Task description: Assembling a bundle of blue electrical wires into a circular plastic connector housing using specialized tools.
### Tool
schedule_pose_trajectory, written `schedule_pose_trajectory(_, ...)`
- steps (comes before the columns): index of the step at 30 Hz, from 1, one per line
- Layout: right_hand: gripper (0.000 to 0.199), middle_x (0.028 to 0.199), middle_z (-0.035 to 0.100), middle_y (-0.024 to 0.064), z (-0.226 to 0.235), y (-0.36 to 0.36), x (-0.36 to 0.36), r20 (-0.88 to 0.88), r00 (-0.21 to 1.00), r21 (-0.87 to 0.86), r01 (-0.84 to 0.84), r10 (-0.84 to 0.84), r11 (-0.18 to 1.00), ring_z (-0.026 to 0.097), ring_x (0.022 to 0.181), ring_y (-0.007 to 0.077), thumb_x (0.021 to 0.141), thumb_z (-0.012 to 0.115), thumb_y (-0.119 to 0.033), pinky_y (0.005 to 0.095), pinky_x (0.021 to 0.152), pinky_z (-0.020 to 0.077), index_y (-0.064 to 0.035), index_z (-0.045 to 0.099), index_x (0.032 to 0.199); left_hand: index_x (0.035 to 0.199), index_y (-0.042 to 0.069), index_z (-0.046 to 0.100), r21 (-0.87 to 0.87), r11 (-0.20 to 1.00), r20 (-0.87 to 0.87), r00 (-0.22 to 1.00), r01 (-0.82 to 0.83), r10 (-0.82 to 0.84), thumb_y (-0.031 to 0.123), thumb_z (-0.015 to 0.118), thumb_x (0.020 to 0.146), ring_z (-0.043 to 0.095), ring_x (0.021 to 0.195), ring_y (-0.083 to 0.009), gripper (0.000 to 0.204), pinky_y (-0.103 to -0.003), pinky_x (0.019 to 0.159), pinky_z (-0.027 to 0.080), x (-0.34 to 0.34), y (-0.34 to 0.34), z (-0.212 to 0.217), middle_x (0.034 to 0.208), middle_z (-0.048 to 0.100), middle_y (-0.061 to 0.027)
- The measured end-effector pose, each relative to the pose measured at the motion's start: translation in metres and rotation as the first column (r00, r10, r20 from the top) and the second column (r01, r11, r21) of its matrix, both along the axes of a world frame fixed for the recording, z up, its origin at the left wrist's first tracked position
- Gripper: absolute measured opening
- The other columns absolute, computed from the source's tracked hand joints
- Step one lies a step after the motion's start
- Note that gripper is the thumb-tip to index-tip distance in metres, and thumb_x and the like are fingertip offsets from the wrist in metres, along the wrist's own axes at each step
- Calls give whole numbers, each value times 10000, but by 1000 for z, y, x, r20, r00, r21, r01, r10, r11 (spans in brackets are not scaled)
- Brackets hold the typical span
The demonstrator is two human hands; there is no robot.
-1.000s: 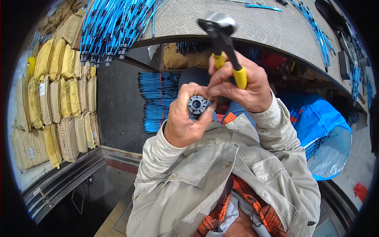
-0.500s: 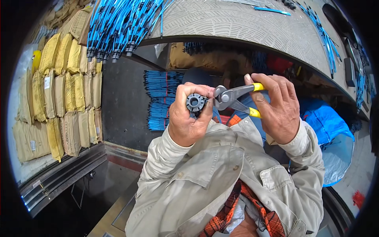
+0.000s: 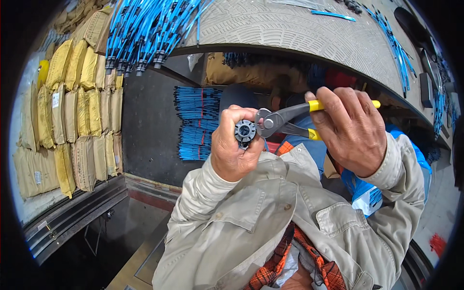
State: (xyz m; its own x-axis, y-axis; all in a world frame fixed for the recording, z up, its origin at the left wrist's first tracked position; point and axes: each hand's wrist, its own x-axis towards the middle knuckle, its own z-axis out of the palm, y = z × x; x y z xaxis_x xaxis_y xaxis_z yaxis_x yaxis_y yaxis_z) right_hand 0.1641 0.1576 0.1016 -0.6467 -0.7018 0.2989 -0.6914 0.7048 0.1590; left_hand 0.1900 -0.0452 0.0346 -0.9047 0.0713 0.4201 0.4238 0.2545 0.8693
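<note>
In front of my chest, my left hand [image 3: 228, 157] is closed around a round dark part [image 3: 239, 140] with a slotted grey rim and a hole in its middle. My right hand [image 3: 355, 135] grips a pair of end-cutting pincers [image 3: 285, 115] with grey metal and yellow-tipped handles. The pincers' rounded jaws reach to the left fingertips, just beside the slotted rim. Whether the jaws bite on anything cannot be made out. The body of the round part below its rim is mostly hidden in the left palm.
A worktop [image 3: 270, 24] curves ahead, with a heap of blue cables [image 3: 145, 34] at its left. Bundled blue cables [image 3: 195, 123] lie stacked below. Stacked brown and yellow sacks [image 3: 77, 113] stand at the left. A blue bag [image 3: 362, 186] sits beside my right arm.
My right hand has shifted right and turned, and its grip on the pincers has changed, with a yellow handle end now showing past the fingers. My left hand has moved slightly right.
</note>
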Motion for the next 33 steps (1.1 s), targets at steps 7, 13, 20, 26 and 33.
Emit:
schedule_pose_trajectory(7,177,927,545,126,-110,-38,31,176,979,-612,194,-107,766,512,722,230,690,638,-39,299,645,423,-5,564,848,957,26,451,100,995,-25,1000,-15,17,-86,579,609,551,671,-213,388,-281,611,451,-6,4,-10,858,571,-127)
schedule_pose_trajectory(13,387,1024,557,24,-85,-38,-21,-346,895,-566,40,-281,823,549,898,164,725,706,-86,297,855,386,-93,516,1062,946,26,457,75,997,-1,1000,-8,8,-81,580,628,534,643,-202,357,-269,591,440,-7,-8,-4,840,560,-114)
schedule_pose_trajectory(20,449,1072,539,-75,-76,-19,-56,-709,661,-401,-92,-246,911,523,983,91,685,753,-136,358,1017,217,-134,524,1072,919,29,468,26,1000,7,1000,-4,3,-84,572,660,499,607,-181,302,-262,566,421,-10,-4,2,817,537,-92)
schedule_pose_trajectory(26,473,1076,532,-103,-77,-18,-64,-784,585,-361,-158,-207,919,510,1009,66,662,770,-158,391,1057,151,-145,533,1070,918,32,470,50,999,30,1000,-2,0,-88,569,658,487,598,-173,303,-259,556,413,-13,-5,-2,807,526,-80)
schedule_pose_trajectory(33,417,1151,467,-133,-80,-19,-65,-780,587,-342,-108,-218,933,469,1047,40,697,717,-335,422,1050,162,-250,546,1067,924,56,441,20,1000,115,993,2,-5,-82,573,683,504,699,-142,308,-237,673,417,-15,-7,3,867,553,-78)
